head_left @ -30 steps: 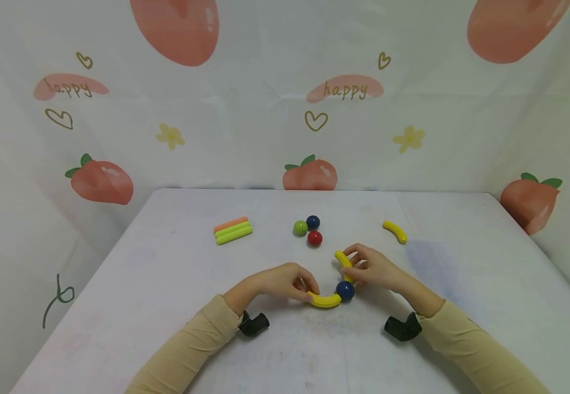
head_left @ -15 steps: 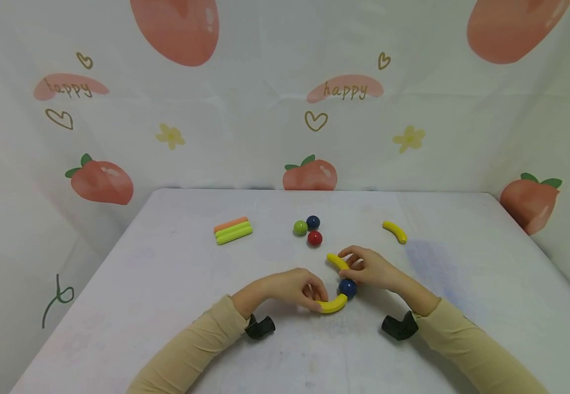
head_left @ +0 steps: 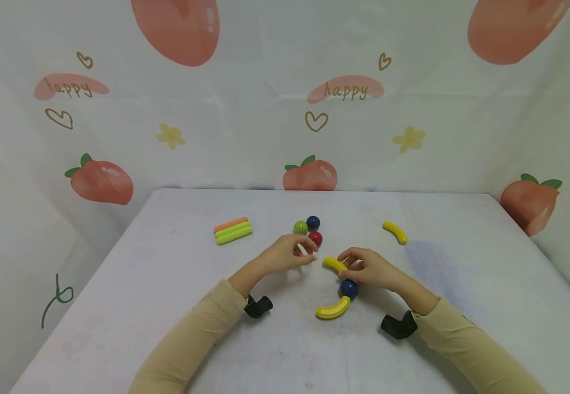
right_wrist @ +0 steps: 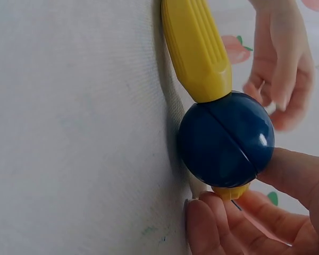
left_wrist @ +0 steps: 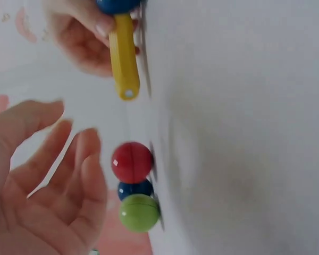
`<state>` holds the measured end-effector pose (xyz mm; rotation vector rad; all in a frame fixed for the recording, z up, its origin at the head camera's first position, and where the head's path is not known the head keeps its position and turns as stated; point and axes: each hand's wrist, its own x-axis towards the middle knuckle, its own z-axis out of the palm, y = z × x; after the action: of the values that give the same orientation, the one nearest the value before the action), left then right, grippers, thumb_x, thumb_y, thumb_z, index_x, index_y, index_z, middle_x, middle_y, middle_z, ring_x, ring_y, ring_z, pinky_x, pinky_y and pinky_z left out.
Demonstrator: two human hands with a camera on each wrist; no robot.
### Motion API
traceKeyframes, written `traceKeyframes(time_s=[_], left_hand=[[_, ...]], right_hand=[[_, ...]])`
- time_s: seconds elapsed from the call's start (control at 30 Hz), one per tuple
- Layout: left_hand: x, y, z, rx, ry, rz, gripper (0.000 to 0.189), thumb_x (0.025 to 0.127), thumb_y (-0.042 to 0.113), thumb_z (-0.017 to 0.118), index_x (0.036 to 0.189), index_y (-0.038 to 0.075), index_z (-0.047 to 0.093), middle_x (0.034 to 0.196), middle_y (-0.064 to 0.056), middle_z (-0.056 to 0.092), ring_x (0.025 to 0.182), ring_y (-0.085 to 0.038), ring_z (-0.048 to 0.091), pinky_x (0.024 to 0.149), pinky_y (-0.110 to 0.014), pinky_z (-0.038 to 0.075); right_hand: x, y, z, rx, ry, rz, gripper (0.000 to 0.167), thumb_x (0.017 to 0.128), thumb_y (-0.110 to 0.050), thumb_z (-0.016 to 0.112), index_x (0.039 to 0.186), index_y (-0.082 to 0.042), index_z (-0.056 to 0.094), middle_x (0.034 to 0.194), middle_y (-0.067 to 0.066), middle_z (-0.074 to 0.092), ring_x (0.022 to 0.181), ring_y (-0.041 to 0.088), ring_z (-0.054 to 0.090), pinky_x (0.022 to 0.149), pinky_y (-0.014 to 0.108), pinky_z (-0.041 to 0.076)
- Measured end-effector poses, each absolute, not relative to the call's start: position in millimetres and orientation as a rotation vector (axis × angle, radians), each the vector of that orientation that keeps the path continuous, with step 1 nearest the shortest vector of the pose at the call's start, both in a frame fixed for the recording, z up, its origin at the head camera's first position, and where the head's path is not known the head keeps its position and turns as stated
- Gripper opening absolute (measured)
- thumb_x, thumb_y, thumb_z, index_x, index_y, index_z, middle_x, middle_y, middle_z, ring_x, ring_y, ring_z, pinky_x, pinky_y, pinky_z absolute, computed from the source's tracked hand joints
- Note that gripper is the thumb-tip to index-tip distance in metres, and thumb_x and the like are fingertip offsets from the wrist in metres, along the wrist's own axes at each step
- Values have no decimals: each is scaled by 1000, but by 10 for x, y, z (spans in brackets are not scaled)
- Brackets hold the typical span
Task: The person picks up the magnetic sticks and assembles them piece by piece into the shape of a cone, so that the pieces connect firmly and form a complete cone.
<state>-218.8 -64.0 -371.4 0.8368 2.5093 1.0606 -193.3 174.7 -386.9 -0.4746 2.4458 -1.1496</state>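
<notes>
The fingertips of the left hand are apart, holding nothing; the glossy red ball lies nearest, at their 12 o'clock. The right hand pinches a curved yellow plastic rod, its free end towards 10 o'clock.

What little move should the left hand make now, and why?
Probably curl the left hand gently around the red ball. That hand holds nothing and the ball is close by. Meanwhile, the right hand grips a curved yellow stick with one end free, so the ball might go there.
</notes>
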Motion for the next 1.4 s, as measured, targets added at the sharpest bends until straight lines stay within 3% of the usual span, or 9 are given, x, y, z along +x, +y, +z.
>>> traceKeyframes(time_s=[0.33,0.6,0.8,1.03,1.4], left_hand=[[-2393,-547,-3778,671,2667,1197,31,87,17,65,117,9,61,117,-8,60,80,-16,56,70,-20,49],[-2471,-492,-3843,704,2657,1094,41,86,15,66,125,7,57,116,-12,57,75,-13,51,64,-16,43],[-2457,-463,-3837,718,2641,1050,39,84,13,68,121,6,59,117,-14,55,76,-15,51,67,-18,43],[-2441,-456,-3825,675,2640,935,38,82,18,71,117,8,61,117,-10,62,96,-18,54,85,-29,47],[-2383,-597,-3840,600,2557,1014,35,82,19,72,113,9,61,111,-10,63,85,-15,57,78,-23,48]], right_hand=[[-1933,1748,-3867,-511,2451,-1129,34,86,-20,66,114,-1,57,100,14,62,84,18,63,71,28,53],[-1931,1751,-3874,-526,2445,-1135,34,86,-21,66,113,-2,58,100,14,63,84,19,64,70,27,52],[-1929,1754,-3875,-530,2449,-1128,34,87,-22,66,113,-3,58,100,14,63,85,20,64,73,28,53],[-1929,1753,-3876,-522,2442,-1128,34,87,-21,66,114,-2,57,101,14,63,84,19,64,71,28,53],[-1919,1764,-3883,-526,2436,-1154,34,87,-20,65,114,-2,57,101,15,62,83,18,64,70,27,52]])
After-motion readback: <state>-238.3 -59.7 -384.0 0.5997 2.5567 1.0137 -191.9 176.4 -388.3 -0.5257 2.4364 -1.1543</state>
